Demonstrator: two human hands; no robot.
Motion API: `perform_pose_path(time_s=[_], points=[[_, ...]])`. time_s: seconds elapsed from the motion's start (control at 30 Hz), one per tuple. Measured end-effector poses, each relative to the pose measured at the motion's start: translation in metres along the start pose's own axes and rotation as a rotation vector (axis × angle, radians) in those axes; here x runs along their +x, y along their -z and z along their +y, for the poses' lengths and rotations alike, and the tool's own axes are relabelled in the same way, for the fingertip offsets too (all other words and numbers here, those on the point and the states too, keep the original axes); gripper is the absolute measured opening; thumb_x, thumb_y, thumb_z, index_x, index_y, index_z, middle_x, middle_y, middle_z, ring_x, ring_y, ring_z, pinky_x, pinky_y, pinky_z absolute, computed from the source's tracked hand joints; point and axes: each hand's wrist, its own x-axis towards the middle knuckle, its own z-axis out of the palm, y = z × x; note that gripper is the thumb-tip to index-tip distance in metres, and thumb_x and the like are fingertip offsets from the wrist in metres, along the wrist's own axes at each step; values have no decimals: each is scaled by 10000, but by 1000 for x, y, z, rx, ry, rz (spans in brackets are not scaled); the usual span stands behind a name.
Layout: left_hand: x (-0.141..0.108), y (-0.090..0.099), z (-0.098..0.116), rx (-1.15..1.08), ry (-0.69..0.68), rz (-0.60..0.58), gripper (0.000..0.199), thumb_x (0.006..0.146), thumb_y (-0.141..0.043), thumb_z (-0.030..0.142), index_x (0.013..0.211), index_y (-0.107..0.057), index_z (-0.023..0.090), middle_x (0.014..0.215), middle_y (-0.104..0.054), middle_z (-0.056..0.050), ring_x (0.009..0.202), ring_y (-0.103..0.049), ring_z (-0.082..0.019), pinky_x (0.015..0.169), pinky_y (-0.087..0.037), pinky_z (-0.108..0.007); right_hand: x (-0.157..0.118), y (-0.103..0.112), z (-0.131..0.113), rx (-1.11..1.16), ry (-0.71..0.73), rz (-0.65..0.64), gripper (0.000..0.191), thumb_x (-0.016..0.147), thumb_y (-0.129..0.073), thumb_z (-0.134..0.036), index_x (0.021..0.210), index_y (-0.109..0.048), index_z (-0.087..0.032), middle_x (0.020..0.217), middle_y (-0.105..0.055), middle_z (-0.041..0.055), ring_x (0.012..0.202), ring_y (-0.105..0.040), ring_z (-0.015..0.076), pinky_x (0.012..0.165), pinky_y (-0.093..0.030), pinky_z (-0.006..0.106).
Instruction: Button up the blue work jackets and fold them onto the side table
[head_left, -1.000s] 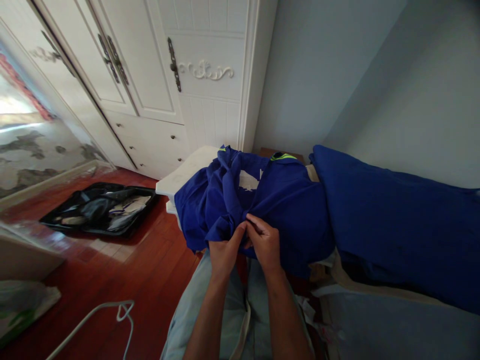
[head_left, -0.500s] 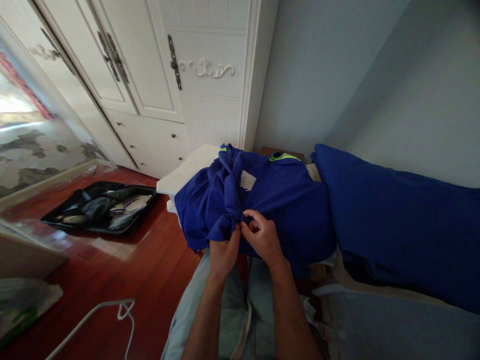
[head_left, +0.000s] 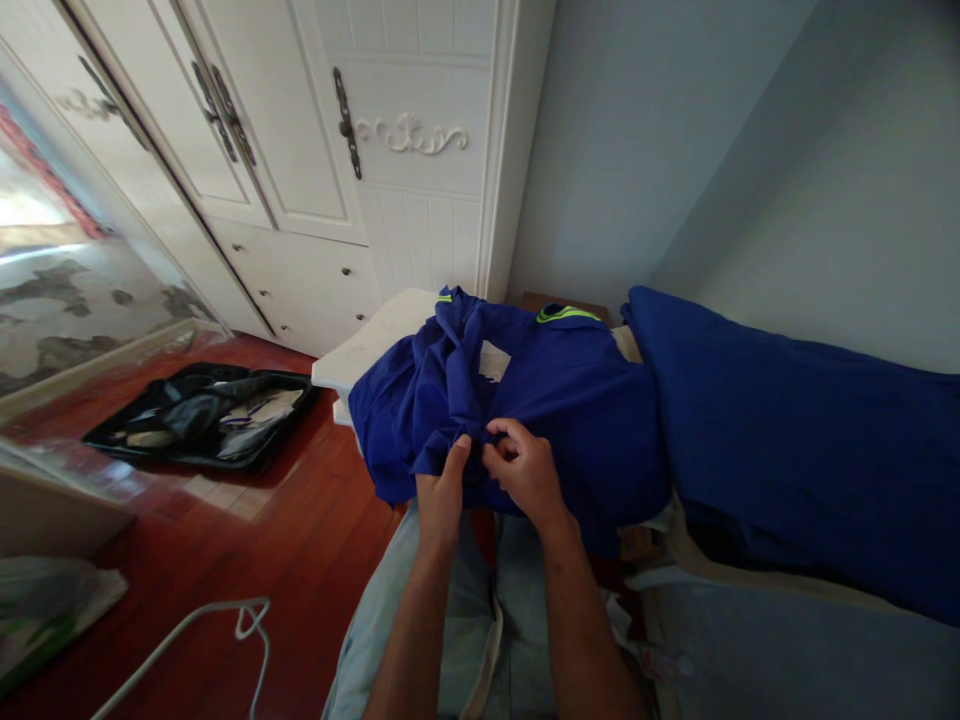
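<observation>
A blue garment [head_left: 577, 400] with yellow-green trim lies spread and bunched over a white nightstand [head_left: 367, 335] in front of me. It looks like a jacket or work shirt. My left hand [head_left: 442, 485] grips the garment's near edge, thumb on top and fingers hidden under the cloth. Close beside it, my right hand [head_left: 525, 470] pinches the same edge between thumb and forefinger. Whether a button sits between the fingertips is too small to tell. Through an opening in the cloth, a whitish patch [head_left: 493, 362] shows.
To the right, a blue pillow [head_left: 787, 430] lies on the bed. An open black suitcase [head_left: 202, 415] with things inside rests on the red wooden floor [head_left: 315, 560]. A white wardrobe [head_left: 420, 220] stands behind. A white cable [head_left: 187, 620] loops at the lower left.
My left thumb has shifted slightly left and up, away from my right fingertips. My right hand keeps its pinch at nearly the same spot, and the garment has barely moved.
</observation>
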Motion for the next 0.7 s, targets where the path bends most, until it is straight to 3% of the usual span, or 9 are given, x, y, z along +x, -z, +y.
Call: perform_pose_path(time_s=[0.1, 0.2, 0.3, 0.4, 0.47, 0.5, 0.57, 0.7], points=[[2, 21, 16, 309, -17, -107, 344, 806, -614, 493, 900, -725, 182, 894, -744, -66, 900, -680, -227, 774, -525, -299, 3, 1, 1, -29, 18, 30, 267, 806, -545, -299, 995, -653, -144, 534, -539, -41, 448, -478, 52, 469, -355, 124], [-7, 50, 35, 700, 35, -287, 391, 770, -649, 566, 654, -688, 194, 564, -650, -38, 594, -636, -204, 539, -451, -256, 5, 1, 1, -64, 44, 47, 257, 801, -545, -287, 981, -656, -142, 527, -531, -41, 447, -465, 52, 475, -352, 127], [-23, 64, 55, 802, -68, -317, 484, 785, -650, 567, 483, -583, 195, 401, -496, 2, 397, -484, -136, 414, -323, -239, 4, -1, 1, -84, 57, 59, 247, 800, -545, -272, 976, -660, -142, 519, -518, -44, 451, -460, 52, 492, -359, 130], [-29, 54, 63, 677, -343, -165, 345, 803, -682, 483, 621, -652, 191, 513, -570, 13, 462, -505, -120, 458, -376, -230, 1, -3, -1, -99, 62, 59, 244, 809, -543, -268, 981, -667, -146, 513, -507, -44, 455, -456, 55, 505, -366, 136], [-22, 39, 55, 597, -493, -109, 223, 783, -726, 408, 856, -720, 198, 758, -687, -19, 638, -603, -145, 595, -477, -244, -1, -3, -2, -111, 49, 64, 248, 810, -556, -274, 990, -672, -149, 524, -521, -38, 464, -464, 61, 502, -364, 140], [-16, 33, 47, 573, -531, -123, 256, 776, -739, 380, 962, -726, 204, 891, -708, -41, 737, -634, -162, 668, -507, -262, -2, -2, -3, -119, 39, 64, 254, 813, -562, -280, 1001, -673, -151, 534, -534, -33, 470, -472, 64, 498, -362, 143], [-5, 22, 29, 536, -519, -194, 291, 792, -728, 361, 1039, -730, 208, 1013, -706, -67, 857, -657, -183, 741, -529, -285, -4, 0, -4, -130, 18, 59, 266, 827, -569, -302, 1023, -675, -156, 552, -560, -23, 477, -489, 70, 489, -359, 146], [6, 15, 5, 468, -438, -311, 221, 858, -659, 369, 943, -760, 192, 952, -720, -75, 859, -676, -181, 762, -536, -285, -7, 3, -2, -130, -19, 15, 293, 877, -549, -367, 1035, -680, -158, 541, -575, -16, 458, -500, 73, 471, -355, 149]])
